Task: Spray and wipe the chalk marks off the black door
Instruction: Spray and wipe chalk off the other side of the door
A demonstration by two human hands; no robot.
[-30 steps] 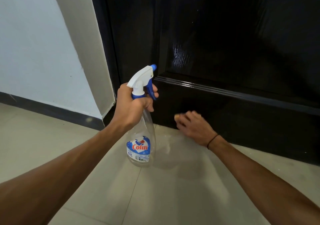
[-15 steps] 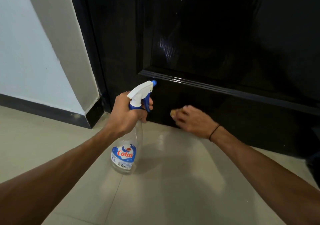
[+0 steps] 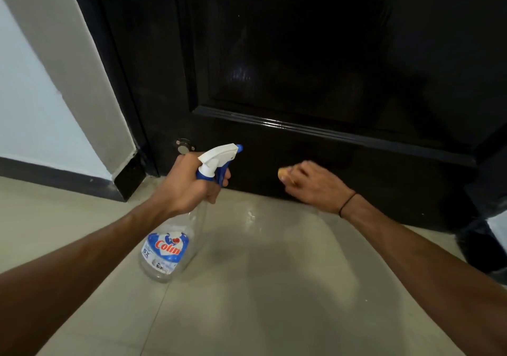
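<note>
Black door (image 3: 315, 54) bottom rail is being wiped: orange sponge (image 3: 282, 173), pressed under right hand (image 3: 310, 184) fingers, has shifted rightward. Spray bottle (image 3: 170, 235) stays gripped by left hand (image 3: 189, 184), lowered. No chalk visible; wiping probably nearly done.

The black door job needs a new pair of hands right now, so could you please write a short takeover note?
Left hand grips the clear plastic spray bottle with the white-and-blue trigger head, nozzle towards the glossy black door.
Right hand presses a small yellowish wiping pad on the door's bottom rail.
Done: no chalk marks visible on the shown part.
Left: finish wiping this rail; check the unseen areas.
</note>
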